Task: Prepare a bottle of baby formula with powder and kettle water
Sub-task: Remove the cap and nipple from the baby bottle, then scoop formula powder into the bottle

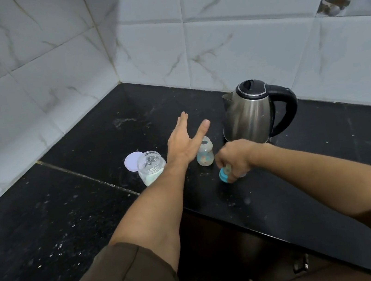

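The right hand (234, 160) is closed around the bottle's teal-ringed teat cap (224, 174), held low just over the black counter (70, 219) beside the bottle. The left hand (186, 143) is spread flat, fingers straight, gripping nothing, hovering just left of the open baby bottle (204, 151), which stands uncapped between the two hands. It looks as if the cap is just off and filling comes next: set the cap down, steady the bottle, then scoop powder or lift the kettle. I count one bottle, one teat cap, one open powder jar (151, 168) with one white lid (133, 161) lying behind it, and one steel kettle (251, 110) near the wall.
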A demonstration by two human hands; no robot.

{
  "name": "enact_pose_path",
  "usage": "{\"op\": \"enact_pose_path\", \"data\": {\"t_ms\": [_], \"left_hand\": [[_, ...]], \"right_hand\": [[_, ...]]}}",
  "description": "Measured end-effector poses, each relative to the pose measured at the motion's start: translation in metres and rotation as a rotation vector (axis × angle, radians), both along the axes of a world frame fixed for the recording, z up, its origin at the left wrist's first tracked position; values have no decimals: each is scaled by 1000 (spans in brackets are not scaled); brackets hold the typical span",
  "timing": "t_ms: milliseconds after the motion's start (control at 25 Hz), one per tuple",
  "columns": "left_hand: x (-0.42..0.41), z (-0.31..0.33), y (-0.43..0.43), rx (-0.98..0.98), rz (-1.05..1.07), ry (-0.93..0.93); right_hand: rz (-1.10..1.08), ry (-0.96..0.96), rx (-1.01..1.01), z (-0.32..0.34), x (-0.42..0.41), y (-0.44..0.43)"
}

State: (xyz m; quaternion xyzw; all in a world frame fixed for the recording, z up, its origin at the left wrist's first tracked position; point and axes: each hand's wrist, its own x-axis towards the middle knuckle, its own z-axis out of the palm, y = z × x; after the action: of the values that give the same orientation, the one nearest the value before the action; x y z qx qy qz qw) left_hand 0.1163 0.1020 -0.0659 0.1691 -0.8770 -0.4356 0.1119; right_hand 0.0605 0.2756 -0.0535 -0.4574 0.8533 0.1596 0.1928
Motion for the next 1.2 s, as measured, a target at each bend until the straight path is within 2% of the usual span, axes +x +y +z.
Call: {"op": "enact_pose_path", "data": {"t_ms": [240, 440, 520, 640, 760, 840, 1080, 1200], "left_hand": [[3, 2, -7, -184, 59, 126], [6, 3, -22, -233, 103, 155], [13, 8, -36, -270, 125, 182], [30, 16, -64, -301, 213, 202], [54, 22, -92, -317, 272, 142], [70, 22, -106, -301, 267, 82], [117, -9, -126, -216, 160, -227], [121, -26, -124, -197, 119, -282]], "right_hand": [[115, -10, 119, -28, 10, -8], [149, -28, 138, -26, 7, -13], [147, -15, 37, -9, 3, -23], [117, -4, -261, 27, -1, -52], [69, -14, -520, 55, 0, -88], [81, 3, -576, 65, 3, -109], [210, -36, -498, 58, 18, -145], [264, -69, -401, 50, 21, -155]]}}
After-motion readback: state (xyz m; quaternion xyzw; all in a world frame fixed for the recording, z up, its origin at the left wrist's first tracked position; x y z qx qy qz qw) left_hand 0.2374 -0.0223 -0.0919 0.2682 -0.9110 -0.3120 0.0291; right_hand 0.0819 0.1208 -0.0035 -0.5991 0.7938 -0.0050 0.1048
